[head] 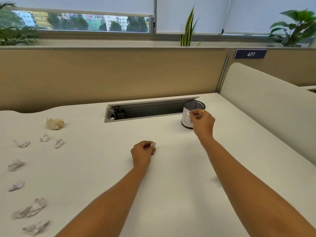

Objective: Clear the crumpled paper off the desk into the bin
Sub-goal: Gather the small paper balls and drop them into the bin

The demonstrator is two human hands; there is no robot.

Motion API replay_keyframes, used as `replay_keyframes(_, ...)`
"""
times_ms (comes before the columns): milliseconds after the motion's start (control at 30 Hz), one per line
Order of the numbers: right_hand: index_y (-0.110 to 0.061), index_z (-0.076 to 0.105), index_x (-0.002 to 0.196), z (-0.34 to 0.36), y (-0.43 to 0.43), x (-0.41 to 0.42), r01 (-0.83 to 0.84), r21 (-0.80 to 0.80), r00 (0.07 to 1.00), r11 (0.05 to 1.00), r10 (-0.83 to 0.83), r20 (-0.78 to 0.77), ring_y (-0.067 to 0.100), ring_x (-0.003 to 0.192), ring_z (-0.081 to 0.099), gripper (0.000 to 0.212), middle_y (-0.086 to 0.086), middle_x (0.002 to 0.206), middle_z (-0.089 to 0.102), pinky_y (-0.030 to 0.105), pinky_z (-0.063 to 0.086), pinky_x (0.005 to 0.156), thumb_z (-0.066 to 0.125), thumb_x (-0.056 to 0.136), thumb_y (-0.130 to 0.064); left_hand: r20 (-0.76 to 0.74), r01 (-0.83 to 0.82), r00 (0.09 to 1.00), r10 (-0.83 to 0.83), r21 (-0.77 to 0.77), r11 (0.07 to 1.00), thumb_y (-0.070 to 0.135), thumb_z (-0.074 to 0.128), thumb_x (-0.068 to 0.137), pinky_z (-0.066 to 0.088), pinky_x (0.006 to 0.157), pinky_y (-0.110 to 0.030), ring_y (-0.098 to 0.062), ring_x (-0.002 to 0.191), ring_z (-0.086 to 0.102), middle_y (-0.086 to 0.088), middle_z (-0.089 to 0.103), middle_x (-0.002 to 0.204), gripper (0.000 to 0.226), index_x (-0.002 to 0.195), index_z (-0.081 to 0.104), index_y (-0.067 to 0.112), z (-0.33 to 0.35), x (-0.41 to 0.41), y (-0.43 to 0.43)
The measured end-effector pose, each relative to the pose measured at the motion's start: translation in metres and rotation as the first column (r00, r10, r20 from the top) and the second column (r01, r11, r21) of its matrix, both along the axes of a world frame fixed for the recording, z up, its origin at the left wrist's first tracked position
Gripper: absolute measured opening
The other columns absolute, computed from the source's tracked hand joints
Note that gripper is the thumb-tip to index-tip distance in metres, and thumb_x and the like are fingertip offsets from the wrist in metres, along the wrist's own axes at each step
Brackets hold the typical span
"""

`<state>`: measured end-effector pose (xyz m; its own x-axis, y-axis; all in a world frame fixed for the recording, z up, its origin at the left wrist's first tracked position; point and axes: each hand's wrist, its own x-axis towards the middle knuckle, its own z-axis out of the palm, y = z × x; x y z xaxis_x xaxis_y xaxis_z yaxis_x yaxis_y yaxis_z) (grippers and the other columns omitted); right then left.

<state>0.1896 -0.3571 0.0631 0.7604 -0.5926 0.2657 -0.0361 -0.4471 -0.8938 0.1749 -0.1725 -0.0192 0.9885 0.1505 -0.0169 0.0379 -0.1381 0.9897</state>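
A small black mesh bin (192,106) wrapped in white paper stands at the back right of the white desk (171,168). My right hand (202,121) is raised beside the bin's near rim and pinches a small white paper scrap (187,114) by the fingertips. Mid-desk, my left hand (142,150) is curled round a small crumpled white paper (153,144). Several crumpled white papers lie down the desk's left side, among them one at the near left (33,208) and one further back (59,143). A larger tan paper ball (54,123) sits behind them.
An open cable tray (145,110) with a black plug is sunk into the desk's back, left of the bin. A beige partition (111,74) closes the far side, and a pale curved divider (265,108) stands on the right. Plants line the window ledge.
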Motion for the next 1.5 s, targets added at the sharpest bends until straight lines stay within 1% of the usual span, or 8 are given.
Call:
replay_keyframes(267,-0.004,0.065,0.108,0.007,-0.035,0.041,0.082,0.027,0.997,0.996,-0.083,0.013,0.026,0.098,0.064,0.022,0.015,0.108,0.068,0.033,0.051,0.092,0.061,0.087,-0.009,0.011,0.041,0.999,-0.041,0.024,0.999,0.014,0.070,0.079,0.046,0.049,-0.001,-0.007,0.058,0.063,0.000,0.066,0.071,0.007,0.085,0.067,0.010,0.014,0.042,-0.032)
replay_keyframes(433,-0.003,0.061,0.109,-0.003,-0.043,0.044,0.159,0.097,0.980,0.983,-0.169,0.103,0.029,0.094,0.067,0.021,0.014,0.111,0.066,0.028,0.051,0.081,0.055,0.090,-0.009,0.025,0.061,0.998,-0.063,0.071,0.996,0.017,0.068,0.080,0.052,0.076,-0.023,-0.015,0.072,0.064,-0.008,0.067,0.086,0.024,0.099,0.066,0.004,0.039,0.066,-0.056)
replay_keyframes(667,-0.001,0.058,0.107,-0.029,-0.046,0.033,0.249,0.211,0.959,0.945,-0.271,0.083,0.030,0.090,0.064,0.018,0.018,0.112,0.062,0.041,0.056,0.082,0.051,0.091,-0.006,0.085,0.158,0.983,-0.160,0.024,0.987,0.015,0.071,0.079,0.049,0.057,-0.008,-0.006,0.060,0.059,-0.013,0.070,0.087,0.020,0.093,0.069,0.001,0.084,0.093,-0.096)
replay_keyframes(733,-0.002,0.059,0.106,-0.033,-0.046,0.032,0.243,0.214,0.962,0.946,-0.264,0.071,0.032,0.092,0.065,0.018,0.017,0.112,0.062,0.038,0.054,0.081,0.051,0.091,-0.006,0.070,0.182,0.981,-0.181,-0.001,0.983,0.012,0.072,0.078,0.054,0.065,-0.013,-0.009,0.060,0.059,-0.016,0.070,0.089,0.020,0.093,0.069,-0.002,0.096,0.100,-0.110)
replay_keyframes(1033,-0.003,0.061,0.103,-0.041,-0.052,0.028,0.194,0.185,0.978,0.963,-0.204,0.034,0.033,0.090,0.066,0.017,0.017,0.106,0.066,0.036,0.052,0.079,0.051,0.089,-0.006,-0.008,0.287,0.958,-0.287,0.047,0.957,0.004,0.070,0.078,0.049,0.098,-0.038,-0.031,0.108,0.061,-0.021,0.060,0.119,0.042,0.117,0.057,-0.001,0.118,0.107,-0.144)
replay_keyframes(1200,-0.004,0.062,0.100,-0.050,-0.048,0.022,0.147,0.181,0.989,0.973,-0.149,-0.001,0.028,0.081,0.063,0.016,0.018,0.101,0.068,0.028,0.046,0.072,0.052,0.088,-0.005,0.118,0.250,0.955,-0.271,0.169,0.954,0.002,0.068,0.079,0.052,0.093,-0.039,-0.030,0.099,0.064,-0.020,0.066,0.107,0.029,0.107,0.063,-0.001,0.101,0.098,-0.131)
replay_keyframes(1300,-0.003,0.064,0.100,-0.056,-0.039,0.016,0.095,0.150,0.994,0.984,-0.087,-0.060,0.022,0.079,0.058,0.016,0.017,0.102,0.068,0.026,0.045,0.073,0.053,0.087,-0.005,0.167,0.220,0.943,-0.287,0.330,0.918,0.006,0.065,0.081,0.052,0.087,-0.029,-0.026,0.095,0.065,-0.017,0.069,0.103,0.021,0.102,0.067,0.003,0.077,0.086,-0.118)
replay_keyframes(1500,-0.006,0.062,0.107,-0.078,-0.014,-0.008,-0.098,-0.029,0.955,0.995,0.086,-0.285,0.026,0.109,0.056,0.022,0.012,0.117,0.061,0.030,0.042,0.091,0.057,0.086,-0.011,0.039,0.252,0.931,-0.363,0.651,0.716,0.031,0.058,0.088,0.036,0.104,-0.033,-0.021,0.120,0.051,-0.006,0.059,0.127,0.031,0.114,0.062,0.015,0.017,0.051,-0.077)
